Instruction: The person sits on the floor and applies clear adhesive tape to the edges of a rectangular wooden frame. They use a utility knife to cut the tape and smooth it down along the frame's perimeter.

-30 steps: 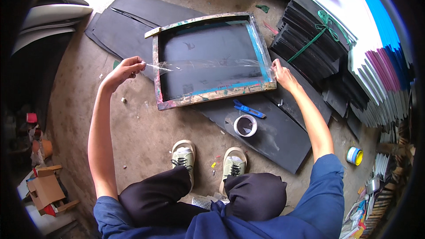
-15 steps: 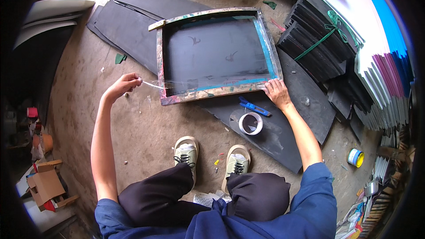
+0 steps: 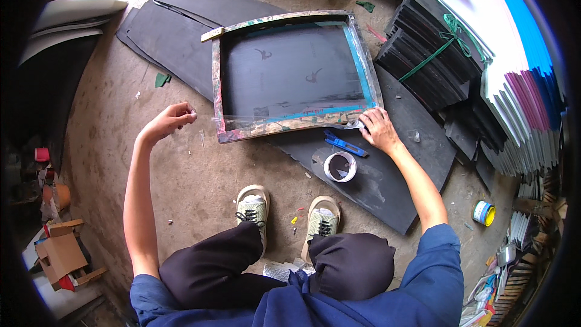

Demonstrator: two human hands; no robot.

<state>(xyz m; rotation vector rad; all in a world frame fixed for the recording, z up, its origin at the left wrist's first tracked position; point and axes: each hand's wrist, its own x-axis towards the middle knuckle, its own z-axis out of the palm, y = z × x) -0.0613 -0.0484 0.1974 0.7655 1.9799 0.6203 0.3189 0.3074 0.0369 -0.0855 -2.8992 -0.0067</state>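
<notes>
A wooden-framed screen (image 3: 290, 72) with dark mesh and blue tape along its inner edges lies on black sheets. A strip of clear tape (image 3: 266, 119) runs along its near rail, its left end jutting past the corner. Off that corner, my left hand (image 3: 169, 123) is raised with thumb and fingertips together; anything between them is too small to make out. My right hand (image 3: 379, 128) rests at the near right corner, its curled fingers gripping a crumpled, pale end of the clear tape. Just below lies a blue utility knife (image 3: 346, 144), beside a white cup (image 3: 340, 167) of dark liquid.
Black sheets (image 3: 175, 21) lie under the frame on the concrete floor. To the right stand a dark stack tied with green string (image 3: 433, 57), white, pink and blue sheets (image 3: 514, 42), and a small yellow-and-blue can (image 3: 484, 212). A cardboard box (image 3: 63, 254) sits at the lower left.
The white twisted strip between my left hand and the frame corner no longer shows; a flat clear tape end juts there instead. A pale crumpled end now shows at my right fingers.
</notes>
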